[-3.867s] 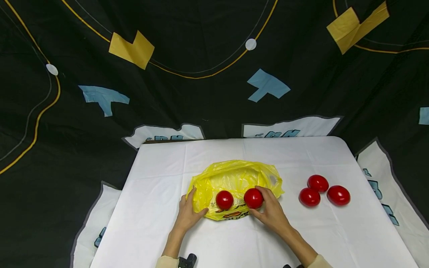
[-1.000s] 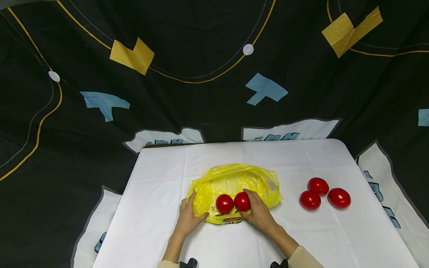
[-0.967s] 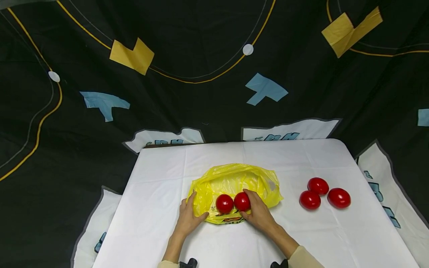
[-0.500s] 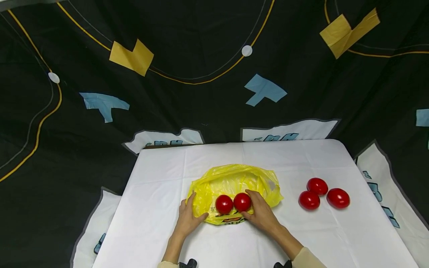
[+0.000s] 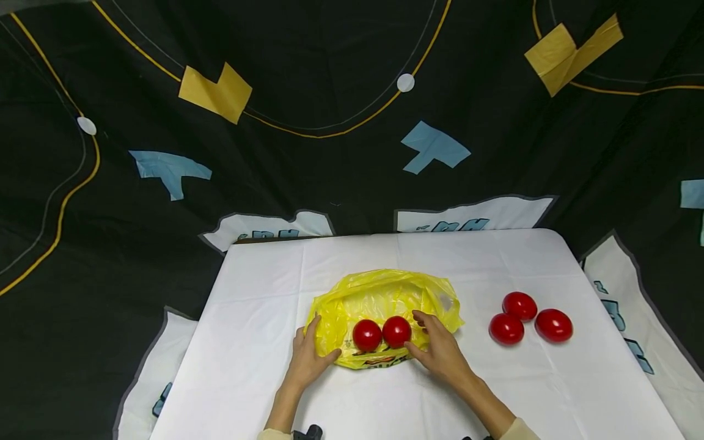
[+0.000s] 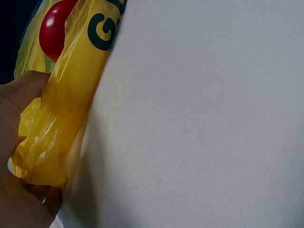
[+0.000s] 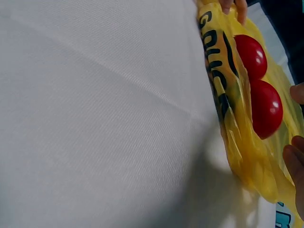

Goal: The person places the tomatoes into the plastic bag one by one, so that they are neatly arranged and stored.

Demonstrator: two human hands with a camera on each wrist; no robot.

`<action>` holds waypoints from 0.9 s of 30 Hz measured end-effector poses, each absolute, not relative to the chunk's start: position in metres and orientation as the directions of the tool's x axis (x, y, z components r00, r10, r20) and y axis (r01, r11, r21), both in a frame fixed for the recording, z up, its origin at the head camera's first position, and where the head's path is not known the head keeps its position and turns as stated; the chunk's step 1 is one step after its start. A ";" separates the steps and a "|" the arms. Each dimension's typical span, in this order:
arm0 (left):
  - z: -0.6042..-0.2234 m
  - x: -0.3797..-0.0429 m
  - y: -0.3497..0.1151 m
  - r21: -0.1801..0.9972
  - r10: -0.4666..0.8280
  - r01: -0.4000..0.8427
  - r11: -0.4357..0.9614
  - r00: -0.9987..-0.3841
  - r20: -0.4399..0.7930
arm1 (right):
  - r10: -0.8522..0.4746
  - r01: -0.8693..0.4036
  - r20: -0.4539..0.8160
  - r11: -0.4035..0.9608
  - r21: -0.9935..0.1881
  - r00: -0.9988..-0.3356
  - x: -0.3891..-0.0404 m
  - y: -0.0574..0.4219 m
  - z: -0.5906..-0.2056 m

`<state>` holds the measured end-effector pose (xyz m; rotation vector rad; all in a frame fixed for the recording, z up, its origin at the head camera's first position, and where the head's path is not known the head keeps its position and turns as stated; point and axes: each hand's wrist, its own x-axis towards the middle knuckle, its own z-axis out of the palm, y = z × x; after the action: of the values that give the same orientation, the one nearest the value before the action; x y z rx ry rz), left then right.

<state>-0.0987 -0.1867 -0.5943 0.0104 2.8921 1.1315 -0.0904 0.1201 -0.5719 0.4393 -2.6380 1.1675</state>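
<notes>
A yellow plastic bag (image 5: 379, 290) with dark print lies mouth-open on the white table. Two glossy red egg-shaped pieces sit side by side in its mouth, the left piece (image 5: 366, 335) close against the right piece (image 5: 396, 331). My left hand (image 5: 308, 355) holds the bag's left edge, thumb over the front rim in the left wrist view and fingers at the far side. Just right of the right red piece, my right hand (image 5: 444, 351) has its thumb and fingers spread, with a gap to the piece in the right wrist view.
Three more glossy red pieces stand grouped on the table's right side: a back one (image 5: 519, 306), a left one (image 5: 506, 329) and a right one (image 5: 553, 325). A white cloth (image 5: 253, 275) covers the table. Behind hangs a dark curtain (image 5: 330, 183) with taped shapes.
My right hand moved its red piece leftward against the other one in the bag, then let go and drew back to the right. My left hand stayed at the bag's edge.
</notes>
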 end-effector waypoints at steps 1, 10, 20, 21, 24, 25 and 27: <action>-0.594 -0.099 -0.187 0.679 0.018 -0.008 0.734 -0.999 -0.032 | -0.178 -0.362 0.327 0.635 -0.683 -0.928 -0.089 0.122 -0.571; -0.591 -0.102 -0.187 0.677 0.016 -0.017 0.736 -0.999 -0.043 | -0.110 -0.348 0.354 0.582 -0.735 -0.929 -0.078 0.142 -0.560; -0.591 -0.102 -0.188 0.669 0.017 -0.016 0.743 -0.999 -0.042 | 0.009 -0.300 0.415 0.676 -0.673 -0.910 -0.068 0.179 -0.562; -0.592 -0.102 -0.188 0.669 0.017 -0.015 0.743 -0.999 -0.041 | 0.017 -0.296 0.423 0.688 -0.662 -0.906 -0.067 0.184 -0.563; -0.594 -0.101 -0.188 0.668 0.022 -0.011 0.744 -0.999 -0.040 | 0.055 -0.269 0.440 0.722 -0.638 -0.896 -0.064 0.198 -0.564; -0.595 -0.101 -0.188 0.668 0.024 -0.009 0.744 -0.999 -0.040 | 0.072 -0.257 0.445 0.729 -0.634 -0.893 -0.064 0.203 -0.565; -0.596 -0.101 -0.188 0.669 0.026 -0.008 0.743 -0.999 -0.040 | 0.102 -0.245 0.469 0.746 -0.619 -0.877 -0.064 0.215 -0.567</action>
<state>-0.1013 -0.1877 -0.5958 0.0149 2.8890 1.1090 -0.0640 0.2146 -0.5673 0.1082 -2.4620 0.9662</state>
